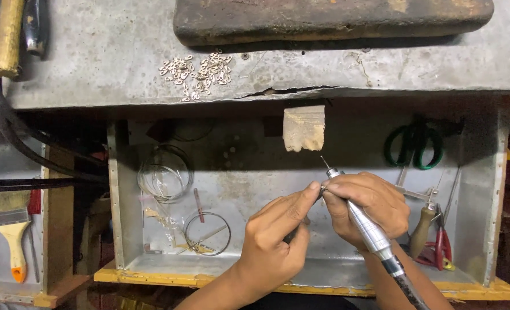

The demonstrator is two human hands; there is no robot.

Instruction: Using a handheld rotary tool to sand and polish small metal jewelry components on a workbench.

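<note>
From the head camera, the right hand (370, 209) has its fingers wrapped tight around a silver rotary tool (361, 221), whose thin tip points up toward a small wooden peg (304, 127) on the edge of the grey counter (117, 69). The left hand (275, 238) has its fingers pinched together right at the tool's front end, touching it. Both hands are over a metal tray (238, 172). A pile of tiny metal links (197, 72) lies on the counter. Green scissors (414, 146) rest in the tray.
</note>
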